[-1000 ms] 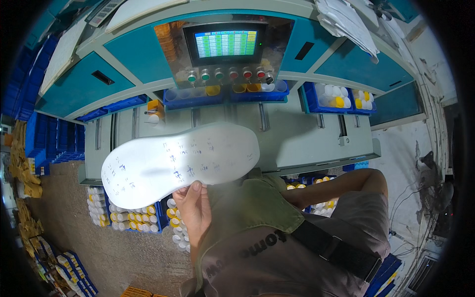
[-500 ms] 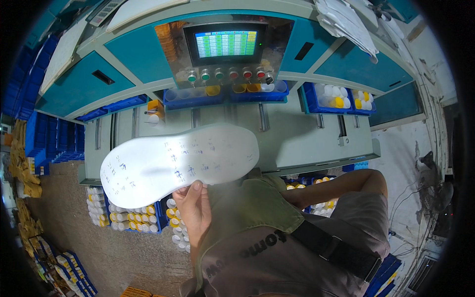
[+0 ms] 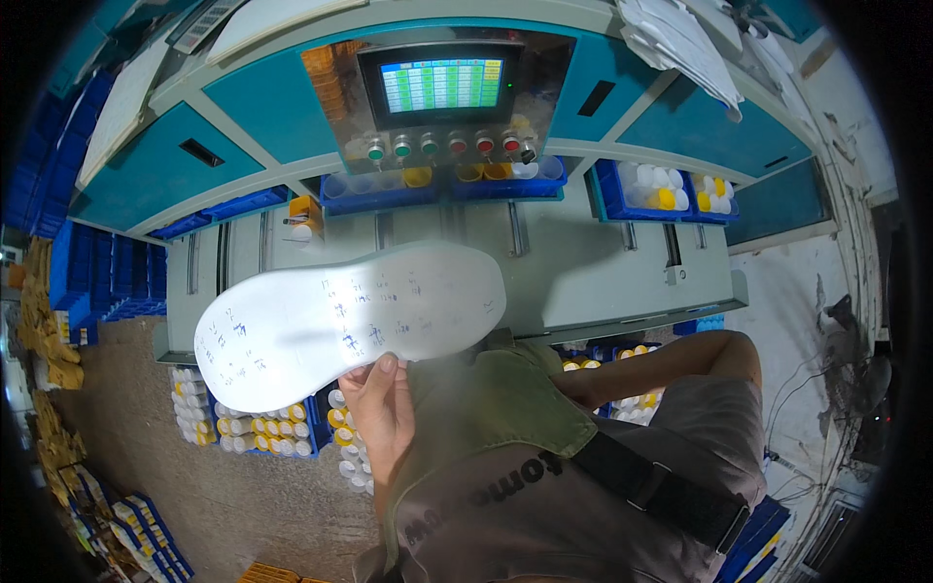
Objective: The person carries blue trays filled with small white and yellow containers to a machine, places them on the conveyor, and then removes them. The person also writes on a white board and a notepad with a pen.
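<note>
The left hand (image 3: 384, 408) pinches the narrow waist of a white sole-shaped sheet (image 3: 345, 323), thumb on its marked face, fingers curled behind; the sheet spreads from the hand's ten to one o'clock. Toward four o'clock, the right hand (image 3: 577, 389) is mostly hidden at the green apron (image 3: 486, 413); its opening cannot be told.

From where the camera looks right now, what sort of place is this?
Probably a factory workshop: a large teal machine carries a screen above a row of push buttons, and blue bins hold many white and yellow round pieces.
</note>
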Motion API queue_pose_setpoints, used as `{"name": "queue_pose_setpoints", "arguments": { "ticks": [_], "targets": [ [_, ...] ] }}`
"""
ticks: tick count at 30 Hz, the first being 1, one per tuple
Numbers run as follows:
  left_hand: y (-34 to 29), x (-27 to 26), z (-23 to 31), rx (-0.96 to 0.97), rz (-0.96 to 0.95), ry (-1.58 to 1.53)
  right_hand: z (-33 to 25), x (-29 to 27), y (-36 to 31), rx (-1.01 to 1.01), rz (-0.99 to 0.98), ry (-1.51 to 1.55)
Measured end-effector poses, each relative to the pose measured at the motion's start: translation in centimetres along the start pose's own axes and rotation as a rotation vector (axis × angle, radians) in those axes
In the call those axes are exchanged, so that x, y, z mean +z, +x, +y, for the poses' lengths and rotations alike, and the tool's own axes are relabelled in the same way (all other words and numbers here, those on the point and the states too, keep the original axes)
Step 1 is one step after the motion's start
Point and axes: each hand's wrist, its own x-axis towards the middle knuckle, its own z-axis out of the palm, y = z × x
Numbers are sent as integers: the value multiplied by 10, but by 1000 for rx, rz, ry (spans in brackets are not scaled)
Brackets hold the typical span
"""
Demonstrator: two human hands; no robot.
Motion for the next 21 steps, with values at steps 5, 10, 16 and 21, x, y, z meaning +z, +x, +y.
{"name": "queue_pose_setpoints", "arguments": {
  "ticks": [5,10,16,21],
  "targets": [
    [0,1,-1,24,-25,-21,0,1,0,2,0,11],
    [-1,0,0,-21,22,-5,-1,4,-3,8,5,22],
    [-1,-1,0,-9,0,0,0,5,-3,13,-34,54],
    [-1,2,-1,0,-10,10,2,2,1,-8,-23,43]
  ]
}}
